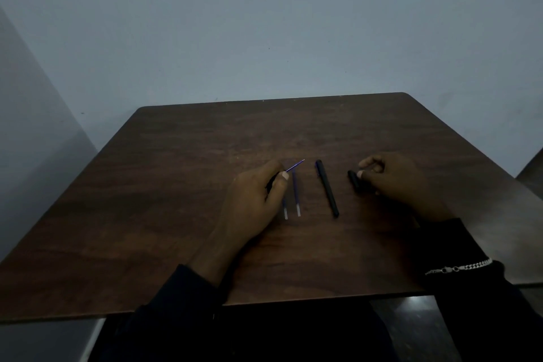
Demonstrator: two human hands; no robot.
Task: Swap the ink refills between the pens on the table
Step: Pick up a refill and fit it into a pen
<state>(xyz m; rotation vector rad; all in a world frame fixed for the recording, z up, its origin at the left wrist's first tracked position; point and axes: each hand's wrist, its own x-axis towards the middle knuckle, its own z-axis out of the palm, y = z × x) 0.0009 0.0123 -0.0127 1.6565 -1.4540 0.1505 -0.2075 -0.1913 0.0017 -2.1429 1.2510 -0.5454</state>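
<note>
Two refills lie bare midway between the table's side edges, so removal looks done; left hand pinches a purple refill; right hand grips a black pen part; a pen lies between them; refitting seems left.

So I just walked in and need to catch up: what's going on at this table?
A person has pens in pieces here. The left hand pinches a thin purple refill, with a second refill lying on the table beside it. The right hand holds a short black pen piece. A black pen lies between the hands.
</note>
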